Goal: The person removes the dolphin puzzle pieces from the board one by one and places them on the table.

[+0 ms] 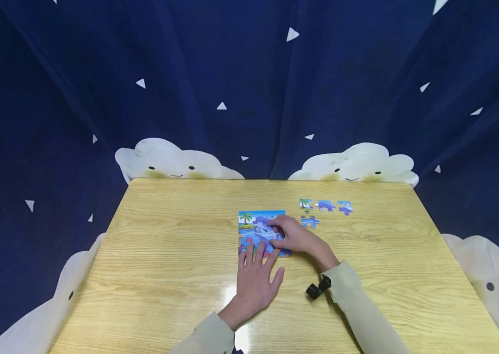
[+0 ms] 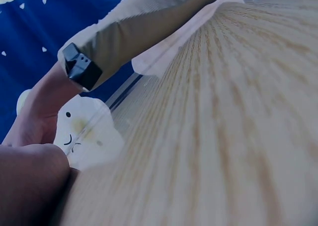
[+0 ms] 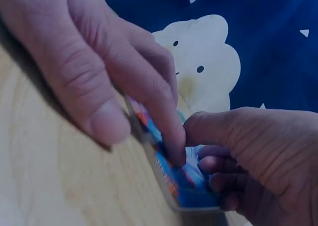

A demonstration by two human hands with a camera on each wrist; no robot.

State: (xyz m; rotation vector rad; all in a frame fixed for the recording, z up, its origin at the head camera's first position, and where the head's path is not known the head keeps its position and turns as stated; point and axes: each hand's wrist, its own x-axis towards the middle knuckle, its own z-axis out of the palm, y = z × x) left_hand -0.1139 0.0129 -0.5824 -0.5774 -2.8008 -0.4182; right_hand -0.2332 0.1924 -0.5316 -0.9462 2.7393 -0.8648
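Note:
A small jigsaw puzzle (image 1: pixel 249 235) with a palm tree and dolphins lies on the wooden table in front of the person. The left hand (image 1: pixel 256 285) reaches over its near edge, fingers spread and fingertips on the picture. Over the puzzle's right half, the right hand (image 1: pixel 294 233) bends its thumb and fingers down to the surface; I cannot tell whether a piece is between them. In the right wrist view, the right thumb (image 3: pixel 213 129) overlaps a left fingertip above the puzzle's raised rim (image 3: pixel 198 209). The left wrist view hides the puzzle.
Loose jigsaw pieces lie right of the puzzle: a palm tree piece (image 1: pixel 305 203), a dolphin piece (image 1: pixel 325 206), another piece (image 1: pixel 345 207) and a blue one (image 1: pixel 309 222). A black wrist camera (image 1: pixel 319 288) sits at the right cuff. A dark blue curtain (image 1: pixel 249 73) hangs behind the table (image 1: pixel 165 255).

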